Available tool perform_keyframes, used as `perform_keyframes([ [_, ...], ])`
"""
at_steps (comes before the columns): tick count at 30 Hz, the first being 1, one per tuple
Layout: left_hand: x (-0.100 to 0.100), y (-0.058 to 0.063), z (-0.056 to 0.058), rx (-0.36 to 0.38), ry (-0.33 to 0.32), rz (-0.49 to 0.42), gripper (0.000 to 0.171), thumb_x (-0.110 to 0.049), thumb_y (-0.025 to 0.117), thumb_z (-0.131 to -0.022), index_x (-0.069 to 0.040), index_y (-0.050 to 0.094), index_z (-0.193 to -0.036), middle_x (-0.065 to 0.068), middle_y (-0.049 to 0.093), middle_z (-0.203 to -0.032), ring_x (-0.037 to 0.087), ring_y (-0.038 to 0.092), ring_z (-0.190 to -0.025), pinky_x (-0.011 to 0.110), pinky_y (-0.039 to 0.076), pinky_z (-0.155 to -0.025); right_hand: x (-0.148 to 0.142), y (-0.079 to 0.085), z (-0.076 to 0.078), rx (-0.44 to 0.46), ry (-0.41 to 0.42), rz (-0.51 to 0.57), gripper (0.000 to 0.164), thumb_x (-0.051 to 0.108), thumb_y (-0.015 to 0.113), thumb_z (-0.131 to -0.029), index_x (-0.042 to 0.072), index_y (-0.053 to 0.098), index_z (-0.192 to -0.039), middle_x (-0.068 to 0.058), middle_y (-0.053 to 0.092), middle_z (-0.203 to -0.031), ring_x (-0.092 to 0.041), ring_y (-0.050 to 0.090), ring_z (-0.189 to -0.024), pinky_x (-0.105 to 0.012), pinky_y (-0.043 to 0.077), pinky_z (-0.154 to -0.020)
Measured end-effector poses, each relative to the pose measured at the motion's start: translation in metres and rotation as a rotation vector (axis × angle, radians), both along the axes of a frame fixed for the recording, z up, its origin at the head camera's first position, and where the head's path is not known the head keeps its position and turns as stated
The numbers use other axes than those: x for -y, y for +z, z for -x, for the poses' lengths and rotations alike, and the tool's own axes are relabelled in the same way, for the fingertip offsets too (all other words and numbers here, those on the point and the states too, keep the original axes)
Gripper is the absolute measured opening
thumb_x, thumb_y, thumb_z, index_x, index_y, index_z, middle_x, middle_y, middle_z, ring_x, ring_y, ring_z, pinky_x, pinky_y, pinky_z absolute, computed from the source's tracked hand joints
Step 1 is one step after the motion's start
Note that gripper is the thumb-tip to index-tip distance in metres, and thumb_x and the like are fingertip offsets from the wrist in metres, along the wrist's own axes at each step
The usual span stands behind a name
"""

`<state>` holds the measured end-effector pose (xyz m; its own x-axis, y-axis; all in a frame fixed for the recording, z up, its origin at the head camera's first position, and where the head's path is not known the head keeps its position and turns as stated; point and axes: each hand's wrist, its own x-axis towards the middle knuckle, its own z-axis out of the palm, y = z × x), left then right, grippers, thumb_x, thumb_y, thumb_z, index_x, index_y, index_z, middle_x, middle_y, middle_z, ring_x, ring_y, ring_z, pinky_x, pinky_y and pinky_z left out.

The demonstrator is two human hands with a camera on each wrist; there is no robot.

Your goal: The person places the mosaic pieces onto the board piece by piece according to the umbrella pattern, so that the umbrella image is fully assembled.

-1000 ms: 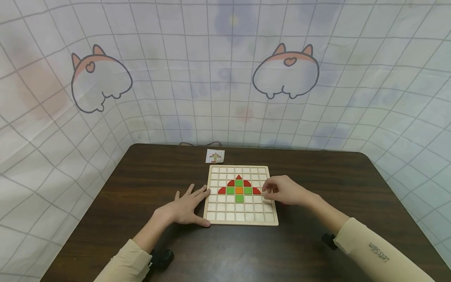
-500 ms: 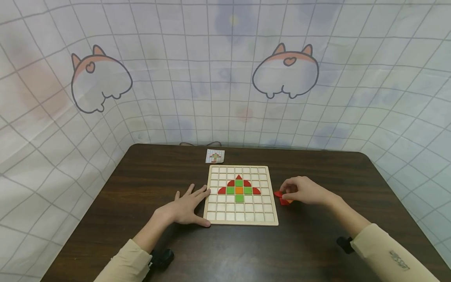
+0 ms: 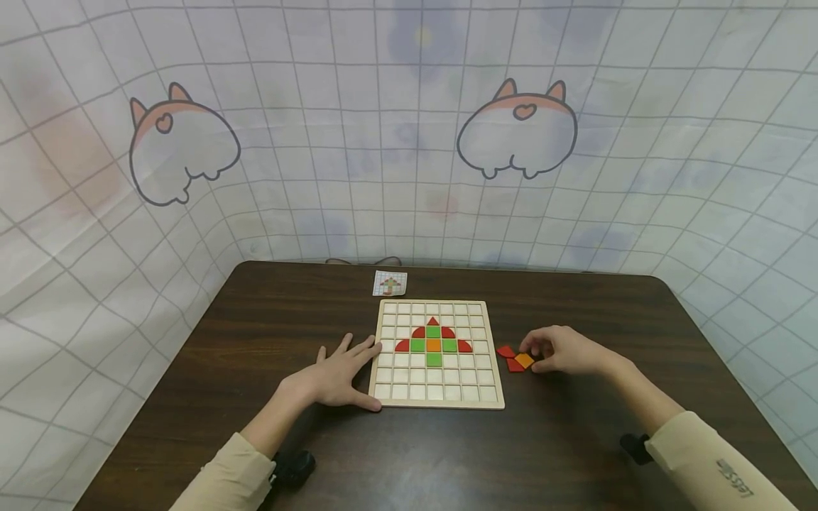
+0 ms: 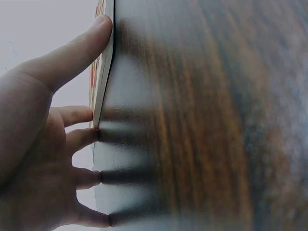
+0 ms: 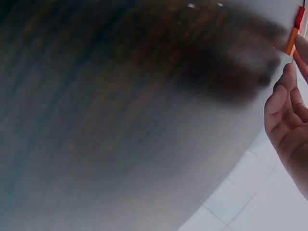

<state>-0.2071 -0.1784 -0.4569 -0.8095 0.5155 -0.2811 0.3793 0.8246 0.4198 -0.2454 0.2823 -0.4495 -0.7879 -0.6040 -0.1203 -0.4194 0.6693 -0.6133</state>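
Note:
A wooden grid board [image 3: 395, 392] lies flat on the table, holding a figure of red, green and orange tiles, the orange one [image 3: 434, 345] at its centre. My left hand [image 3: 335, 372] rests with spread fingers at the board's left side, its thumb on the near-left corner. In the left wrist view, the thumb [image 4: 77, 55] lies against the board's edge. Right of the board sit a loose orange tile [image 3: 525, 360] and red tiles [image 3: 515, 365]. My right hand [image 3: 569, 351] is beside them, thumb and bent forefinger apart, fingertips right at the orange tile's edges.
A small pattern card [image 3: 390, 283] lies beyond the board, near the back edge of the dark wood table [image 3: 575, 298]. Behind it hangs a gridded cloth [image 3: 358, 142] with cartoon animals. Each wrist wears a black device, like the one on the left [image 3: 297, 468].
My right hand has gone from the board's right edge to the loose tiles, then slightly further right, uncovering the orange tile. My left hand and the board stay put.

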Motion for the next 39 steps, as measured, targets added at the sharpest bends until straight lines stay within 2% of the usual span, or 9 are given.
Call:
perform_keyframes([
  [6,0.000,-0.001,0.001,0.001,0.001,-0.002,0.108,-0.064,0.077,-0.083,-0.018,0.023,-0.166,0.006,0.012,-0.171,0.044,-0.002,-0.155,0.080,0.002,-0.109,0.000,-0.004,0.001,0.019,-0.014,0.017,0.025,0.008,0.079,-0.091,0.009,0.069,-0.114,-0.004,0.059,-0.095,-0.017,0.052,-0.080,-0.030,0.045,-0.068],
  [15,0.001,-0.001,0.001,0.001,0.004,0.000,0.109,-0.064,0.077,-0.083,-0.019,0.024,-0.166,0.006,0.012,-0.171,0.043,-0.001,-0.155,0.080,0.002,-0.109,0.001,-0.007,0.002,-0.044,-0.035,-0.009,0.027,0.001,0.074,-0.093,0.007,0.067,-0.119,-0.002,0.058,-0.093,-0.016,0.053,-0.079,-0.032,0.047,-0.069],
  [27,0.001,0.000,0.000,0.005,-0.002,-0.012,0.108,-0.064,0.077,-0.083,-0.018,0.024,-0.166,0.006,0.012,-0.171,0.044,-0.002,-0.154,0.081,0.002,-0.108,0.001,-0.009,0.002,-0.072,-0.035,-0.018,0.017,0.008,0.076,-0.094,0.008,0.069,-0.109,0.002,0.059,-0.088,-0.013,0.053,-0.077,-0.029,0.048,-0.067],
  [34,0.001,0.000,0.000,0.003,-0.006,-0.007,0.108,-0.064,0.077,-0.083,-0.018,0.024,-0.166,0.007,0.012,-0.171,0.044,-0.002,-0.154,0.081,0.002,-0.108,-0.001,-0.013,0.000,-0.121,-0.030,-0.016,0.018,0.017,0.078,-0.093,0.007,0.069,-0.104,0.006,0.057,-0.083,-0.009,0.052,-0.071,-0.027,0.047,-0.063],
  [39,0.001,0.000,-0.001,0.001,-0.005,-0.005,0.109,-0.065,0.076,-0.083,-0.018,0.024,-0.166,0.006,0.012,-0.171,0.044,-0.002,-0.154,0.081,0.002,-0.108,-0.002,-0.011,0.000,-0.137,-0.067,-0.019,0.019,0.019,0.080,-0.092,0.007,0.070,-0.103,0.006,0.058,-0.082,-0.010,0.053,-0.072,-0.028,0.047,-0.063],
])
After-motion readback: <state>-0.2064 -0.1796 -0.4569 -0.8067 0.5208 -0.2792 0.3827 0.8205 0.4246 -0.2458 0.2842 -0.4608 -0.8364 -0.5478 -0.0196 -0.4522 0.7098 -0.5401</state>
